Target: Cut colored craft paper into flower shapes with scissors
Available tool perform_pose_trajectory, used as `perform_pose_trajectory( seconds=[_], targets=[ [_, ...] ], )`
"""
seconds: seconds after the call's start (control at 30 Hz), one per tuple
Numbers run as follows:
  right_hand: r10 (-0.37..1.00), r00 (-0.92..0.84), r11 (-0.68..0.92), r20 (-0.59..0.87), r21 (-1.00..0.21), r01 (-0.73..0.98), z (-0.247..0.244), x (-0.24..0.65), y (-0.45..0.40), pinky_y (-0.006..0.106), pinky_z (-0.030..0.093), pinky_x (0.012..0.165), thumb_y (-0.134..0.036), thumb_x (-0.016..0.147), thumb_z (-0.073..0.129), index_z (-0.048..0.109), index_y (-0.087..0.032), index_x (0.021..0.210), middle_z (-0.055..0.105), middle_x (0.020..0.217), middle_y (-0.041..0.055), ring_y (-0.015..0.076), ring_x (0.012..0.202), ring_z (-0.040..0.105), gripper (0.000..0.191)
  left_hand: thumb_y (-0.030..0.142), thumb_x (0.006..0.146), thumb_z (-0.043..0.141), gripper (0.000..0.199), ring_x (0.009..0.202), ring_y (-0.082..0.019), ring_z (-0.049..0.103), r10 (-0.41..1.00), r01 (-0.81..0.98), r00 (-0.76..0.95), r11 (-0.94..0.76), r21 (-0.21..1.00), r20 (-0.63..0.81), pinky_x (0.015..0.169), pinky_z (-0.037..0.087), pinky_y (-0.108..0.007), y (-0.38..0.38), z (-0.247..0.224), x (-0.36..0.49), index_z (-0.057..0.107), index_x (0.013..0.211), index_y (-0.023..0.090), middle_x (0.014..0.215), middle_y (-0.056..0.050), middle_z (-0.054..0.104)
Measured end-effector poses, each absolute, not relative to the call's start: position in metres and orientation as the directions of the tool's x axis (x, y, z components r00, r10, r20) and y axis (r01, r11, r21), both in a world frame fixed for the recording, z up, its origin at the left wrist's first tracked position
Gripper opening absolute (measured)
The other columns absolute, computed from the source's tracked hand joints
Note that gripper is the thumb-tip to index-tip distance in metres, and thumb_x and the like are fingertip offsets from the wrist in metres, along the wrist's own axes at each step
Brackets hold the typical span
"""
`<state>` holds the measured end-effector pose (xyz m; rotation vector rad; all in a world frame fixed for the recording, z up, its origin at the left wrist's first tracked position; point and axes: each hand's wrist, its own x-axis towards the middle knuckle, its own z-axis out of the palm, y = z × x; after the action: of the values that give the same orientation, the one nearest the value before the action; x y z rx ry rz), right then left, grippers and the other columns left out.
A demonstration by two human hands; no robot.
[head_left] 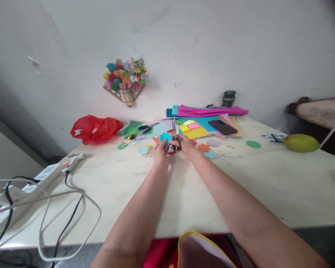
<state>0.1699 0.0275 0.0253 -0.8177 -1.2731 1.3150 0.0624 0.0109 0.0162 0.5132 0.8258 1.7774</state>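
A bright blue scalloped paper flower (165, 138) is held in the fingers of my left hand (160, 150). My right hand (185, 146) is closed on the dark handles of a pair of scissors (174, 128), whose blades point up, away from me, just right of the flower. Left of my left hand lies a small pile of pale blue and yellow cut flowers (145, 150). An orange flower (203, 148) and a light blue flower (210, 154) lie to the right of my right hand, with a lilac disc (212, 143) behind them.
Coloured sheets (195, 128) with a dark phone (222, 127) lie at the back. Another pair of scissors (148, 128) and a red plastic bag (96, 128) are back left. Power strips (44, 178) and cables are at left, a green-yellow fruit (300, 143) at right.
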Motion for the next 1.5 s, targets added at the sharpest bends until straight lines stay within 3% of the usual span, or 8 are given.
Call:
perform_pose_trajectory(
  seconds=[0.23, 0.4, 0.7, 0.83, 1.0, 1.2, 1.5],
  targets=[
    [0.982, 0.019, 0.186, 0.189, -0.943, -0.277, 0.027, 0.167, 0.032, 0.022, 0.041, 0.048, -0.031, 0.050, 0.080, 0.056, -0.020, 0.082, 0.055, 0.058, -0.0072, 0.0097, 0.050, 0.053, 0.042, 0.022, 0.055, 0.084, 0.035, 0.062, -0.009, 0.058, 0.950, -0.627, -0.309, -0.169, 0.760, -0.043, 0.070, 0.050, -0.023, 0.011, 0.011, 0.066, 0.051, 0.062, 0.019, 0.061, 0.005, 0.056],
    [0.983, 0.000, 0.177, 0.182, -0.957, -0.229, 0.030, 0.169, 0.032, 0.022, 0.041, 0.047, -0.027, 0.053, 0.077, 0.054, -0.020, 0.082, 0.055, 0.057, -0.0073, 0.0103, 0.050, 0.053, 0.038, 0.025, 0.059, 0.084, 0.030, 0.064, -0.010, 0.061, 0.968, -0.627, -0.248, -0.130, 0.768, -0.038, 0.076, 0.052, -0.027, 0.014, 0.010, 0.063, 0.057, 0.070, 0.019, 0.064, 0.004, 0.060],
    [0.971, -0.046, 0.221, 0.233, -0.958, -0.184, 0.028, 0.174, 0.035, 0.023, 0.042, 0.050, -0.023, 0.049, 0.076, 0.055, -0.019, 0.078, 0.056, 0.056, -0.0074, 0.0100, 0.050, 0.053, 0.036, 0.018, 0.056, 0.086, 0.026, 0.062, -0.015, 0.066, 0.996, -0.558, -0.091, -0.057, 0.828, 0.007, 0.073, 0.053, -0.030, 0.014, 0.015, 0.045, 0.066, 0.072, 0.015, 0.069, -0.004, 0.070],
    [0.966, -0.089, 0.225, 0.242, -0.959, -0.170, 0.027, 0.176, 0.035, 0.022, 0.041, 0.049, -0.024, 0.050, 0.077, 0.056, -0.019, 0.079, 0.057, 0.057, -0.0069, 0.0100, 0.051, 0.053, 0.036, 0.021, 0.053, 0.088, 0.029, 0.064, -0.017, 0.068, 0.998, -0.517, -0.048, -0.067, 0.853, 0.049, 0.073, 0.054, -0.031, 0.015, 0.013, 0.039, 0.069, 0.073, 0.014, 0.072, -0.006, 0.071],
    [0.956, -0.177, 0.216, 0.233, -0.970, -0.111, 0.027, 0.180, 0.033, 0.019, 0.032, 0.041, -0.033, 0.055, 0.080, 0.057, -0.019, 0.080, 0.056, 0.055, -0.0060, 0.0086, 0.047, 0.049, 0.036, 0.022, 0.052, 0.088, 0.028, 0.066, -0.017, 0.068, 0.992, -0.518, -0.117, -0.109, 0.849, 0.056, 0.076, 0.054, -0.031, 0.018, 0.013, 0.036, 0.068, 0.070, 0.014, 0.071, -0.005, 0.071],
    [0.893, -0.390, 0.237, 0.225, -0.971, -0.018, 0.031, 0.192, 0.027, 0.018, 0.026, 0.035, -0.042, 0.067, 0.073, 0.058, -0.016, 0.069, 0.059, 0.056, -0.0017, 0.0068, 0.043, 0.047, 0.030, 0.019, 0.054, 0.086, 0.025, 0.065, -0.015, 0.067, 0.989, -0.542, -0.147, -0.110, 0.833, 0.035, 0.076, 0.054, -0.030, 0.020, 0.015, 0.032, 0.066, 0.068, 0.015, 0.069, -0.003, 0.070],
    [0.845, -0.515, 0.197, 0.147, -0.979, 0.045, 0.033, 0.202, 0.025, 0.018, 0.027, 0.033, -0.032, 0.075, 0.067, 0.056, -0.016, 0.067, 0.063, 0.057, 0.0009, 0.0079, 0.043, 0.053, 0.021, 0.015, 0.061, 0.081, 0.019, 0.076, -0.020, 0.071, 0.997, -0.546, -0.081, -0.053, 0.836, 0.011, 0.079, 0.055, -0.032, 0.018, 0.017, 0.028, 0.068, 0.074, 0.014, 0.075, -0.007, 0.072]
  ],
)
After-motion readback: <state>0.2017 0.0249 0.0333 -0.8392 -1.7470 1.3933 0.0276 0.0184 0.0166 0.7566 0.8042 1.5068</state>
